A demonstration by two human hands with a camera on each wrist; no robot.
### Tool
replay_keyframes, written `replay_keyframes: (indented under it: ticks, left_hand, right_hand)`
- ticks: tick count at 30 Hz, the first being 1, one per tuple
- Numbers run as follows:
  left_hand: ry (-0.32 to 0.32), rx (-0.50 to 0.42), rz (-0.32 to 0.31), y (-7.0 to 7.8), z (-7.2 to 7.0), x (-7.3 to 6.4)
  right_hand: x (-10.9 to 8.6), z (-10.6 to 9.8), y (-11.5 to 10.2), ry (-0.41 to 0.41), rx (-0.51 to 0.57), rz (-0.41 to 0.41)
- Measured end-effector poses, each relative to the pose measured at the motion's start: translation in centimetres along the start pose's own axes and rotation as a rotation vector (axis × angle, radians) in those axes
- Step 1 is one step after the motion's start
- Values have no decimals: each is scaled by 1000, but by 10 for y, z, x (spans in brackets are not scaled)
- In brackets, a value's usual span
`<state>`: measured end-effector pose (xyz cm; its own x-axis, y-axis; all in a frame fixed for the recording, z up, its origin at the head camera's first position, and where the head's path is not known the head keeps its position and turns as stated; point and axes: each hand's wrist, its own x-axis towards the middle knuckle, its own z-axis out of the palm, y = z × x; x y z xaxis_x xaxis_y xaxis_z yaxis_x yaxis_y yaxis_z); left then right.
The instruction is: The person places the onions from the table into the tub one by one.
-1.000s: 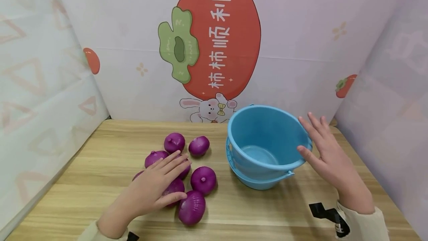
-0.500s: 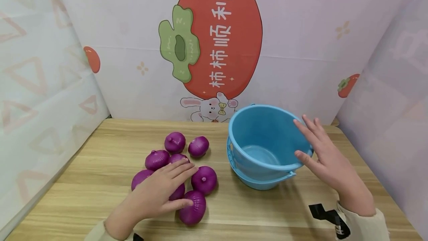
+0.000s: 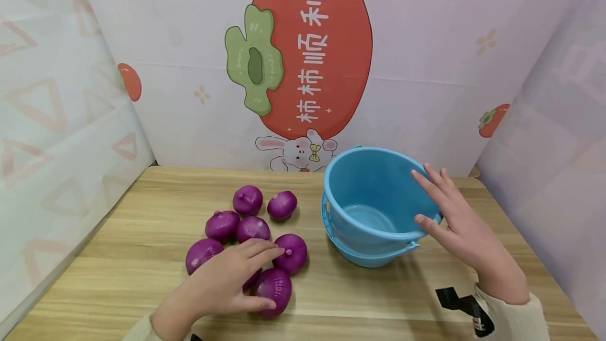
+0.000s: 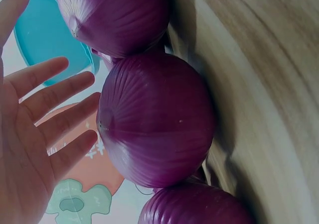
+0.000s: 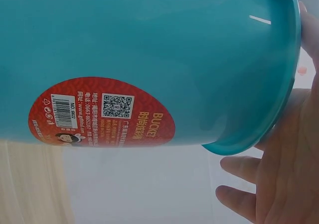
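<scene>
Red onions (image 3: 222,226) are bunched on the table (image 3: 137,236) left of centre in the lower half of the frame, eight by my count, one mostly hidden under the palm. Left hand (image 3: 228,280) is right over the near end of the bunch, fingers extended and gripping nothing, thumb across the front onion (image 3: 278,282); can't tell if it's touching. They're roundish, so no real long axis. Blue bucket (image 3: 357,238) sits apart, right of centre, mouth up. Right hand (image 3: 466,233) is at its right rim, fingers fairly straight, not curled round it. Left hand's way nearer the onions, bucket lies to its right
</scene>
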<state>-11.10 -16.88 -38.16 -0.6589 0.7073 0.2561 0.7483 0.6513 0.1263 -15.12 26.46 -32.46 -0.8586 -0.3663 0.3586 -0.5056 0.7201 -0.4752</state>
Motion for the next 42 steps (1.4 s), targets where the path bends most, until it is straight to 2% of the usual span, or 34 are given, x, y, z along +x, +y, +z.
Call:
replay_keyframes:
  ticks: [7,12,18,25,32,42]
  left_hand:
    - [-73,-31,-54,2,0,-1]
    - [-112,-49,-62,3,0,-2]
    - [-128,-37,-55,4,3,-1]
    - [-102,-15,-18,4,9,0]
    - [-152,-43,-40,5,8,1]
    - [-191,-42,-52,5,8,1]
  right_hand:
    - [1,0,0,-11,12,-4]
    - [0,1,-1,-27,15,2]
    - [0,1,-1,-38,11,5]
    - [0,1,-1,-37,8,2]
    - [0,1,0,-34,-3,5]
    - [0,0,-2,-47,6,17]
